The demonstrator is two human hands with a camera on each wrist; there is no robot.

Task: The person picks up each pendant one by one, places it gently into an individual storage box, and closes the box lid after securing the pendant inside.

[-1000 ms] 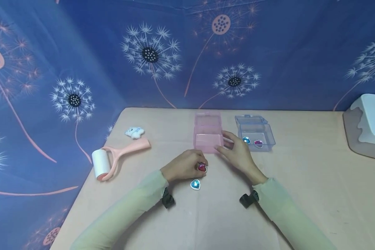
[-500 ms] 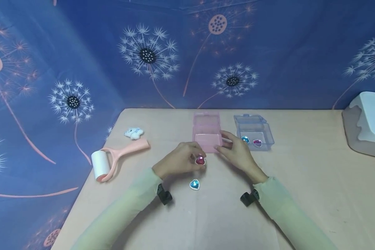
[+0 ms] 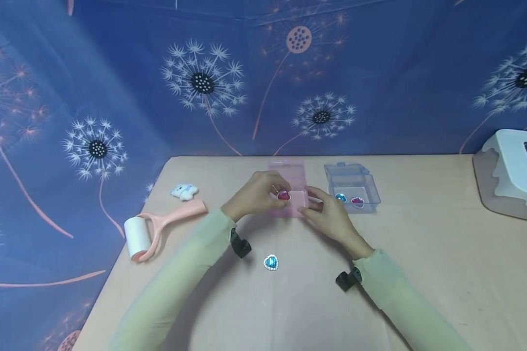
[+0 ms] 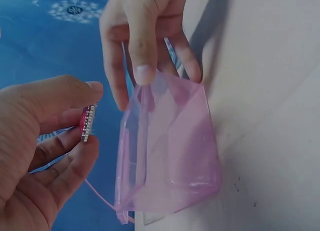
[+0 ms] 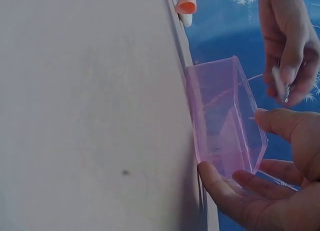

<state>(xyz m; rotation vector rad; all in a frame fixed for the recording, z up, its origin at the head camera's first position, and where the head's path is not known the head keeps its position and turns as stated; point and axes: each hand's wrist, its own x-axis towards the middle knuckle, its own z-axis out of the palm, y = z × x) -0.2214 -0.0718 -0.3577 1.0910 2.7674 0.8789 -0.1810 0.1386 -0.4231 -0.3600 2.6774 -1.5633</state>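
My left hand (image 3: 256, 195) pinches a red heart-shaped gem (image 3: 283, 195) with a silver beaded rim, above the open pink see-through box (image 3: 298, 212). The left wrist view shows the gem edge-on between thumb and fingertips, apart from the box (image 4: 185, 156). With thumb and fingers, my right hand (image 3: 331, 217) grips the box's right end, as the right wrist view of the box (image 5: 217, 116) also shows. A blue heart-shaped gem (image 3: 271, 263) lies on the table in front of the hands. My left hand hides part of the pink box.
Right of the pink box stands an open blue see-through box (image 3: 369, 195) holding a blue gem (image 3: 341, 197) and a pink-red gem (image 3: 357, 202). A lint roller (image 3: 158, 229) and a small white figure (image 3: 184, 191) lie left. A white-and-grey container (image 3: 516, 170) stands far right.
My left hand has carried the red gem up and forward from near the blue gem to above the pink box. My right hand has kept its grip on the box.
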